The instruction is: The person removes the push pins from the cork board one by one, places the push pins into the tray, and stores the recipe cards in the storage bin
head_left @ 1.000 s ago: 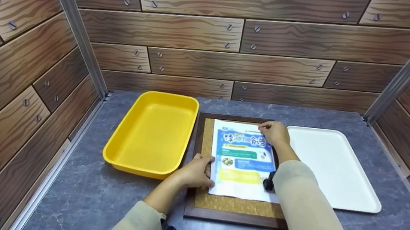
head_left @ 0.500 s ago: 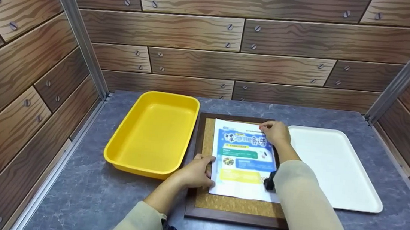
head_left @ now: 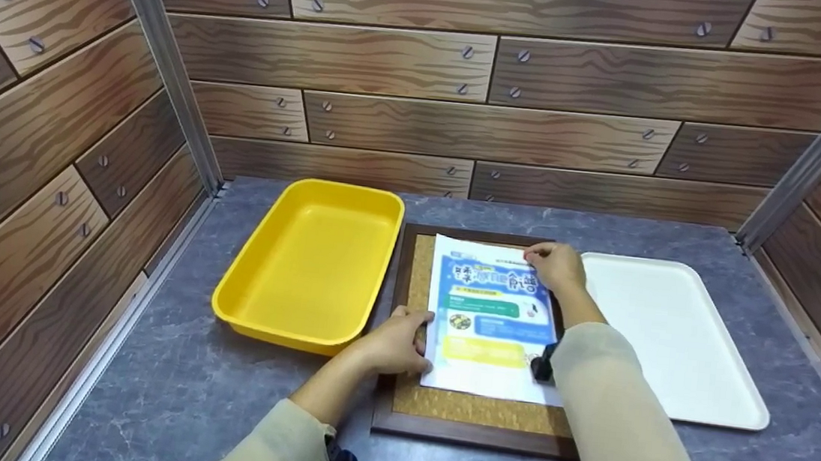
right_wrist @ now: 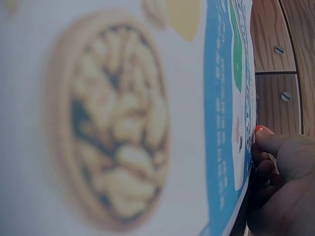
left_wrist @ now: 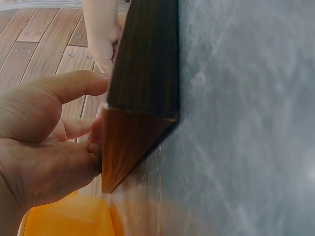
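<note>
A printed poster sheet (head_left: 490,377) lies on a cork board (head_left: 468,411) with a dark wooden frame (head_left: 466,433). At the sheet's upper right corner, my right hand (head_left: 557,269) pinches a small red pushpin (right_wrist: 258,129) against the paper. Whether its point is in the cork is hidden. My left hand (head_left: 393,343) rests at the sheet's lower left edge, thumb and fingers spread and touching the paper. From the left wrist, this hand (left_wrist: 54,118) shows beside the board's frame (left_wrist: 142,64), holding nothing.
A deep yellow tub (head_left: 309,266) stands left of the board, close to my left forearm. To the right lies a flat white tray (head_left: 671,338), partly behind my right arm. Wood-patterned walls (head_left: 426,66) enclose the grey tabletop (head_left: 199,391).
The head view has shifted slightly. Both hands keep their places on the sheet, the right still at the red pushpin.
</note>
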The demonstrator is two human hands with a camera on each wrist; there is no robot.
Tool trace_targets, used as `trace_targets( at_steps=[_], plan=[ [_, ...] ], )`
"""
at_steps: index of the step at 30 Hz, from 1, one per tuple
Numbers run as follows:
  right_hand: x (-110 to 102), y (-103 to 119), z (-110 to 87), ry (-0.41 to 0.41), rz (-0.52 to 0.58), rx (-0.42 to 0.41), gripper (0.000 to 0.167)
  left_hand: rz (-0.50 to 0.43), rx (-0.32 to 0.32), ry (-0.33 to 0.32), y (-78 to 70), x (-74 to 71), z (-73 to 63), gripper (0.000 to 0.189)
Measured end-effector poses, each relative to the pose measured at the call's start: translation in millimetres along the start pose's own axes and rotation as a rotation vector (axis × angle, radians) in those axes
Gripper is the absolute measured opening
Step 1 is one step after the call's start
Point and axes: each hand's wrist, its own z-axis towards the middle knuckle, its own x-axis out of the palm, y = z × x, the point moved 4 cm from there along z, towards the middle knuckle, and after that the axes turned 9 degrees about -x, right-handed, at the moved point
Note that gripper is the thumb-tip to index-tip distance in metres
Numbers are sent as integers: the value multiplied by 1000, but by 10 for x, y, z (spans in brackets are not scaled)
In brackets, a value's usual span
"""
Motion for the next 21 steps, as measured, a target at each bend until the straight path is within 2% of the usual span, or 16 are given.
trace_targets(
  at_steps=[6, 14, 21],
  plan=[
    [-42, -54, -36, -12, 107, 4, 27, -48, 3, 15, 10, 3, -10, 89],
    [-114, -142, -62, -34, 299, 38, 28, -100, 58, 35, 24, 1, 21, 87],
    [-119, -175, -105, -28, 325, 7, 28, -95, 63, 1, 16, -6, 8, 89]
  ],
)
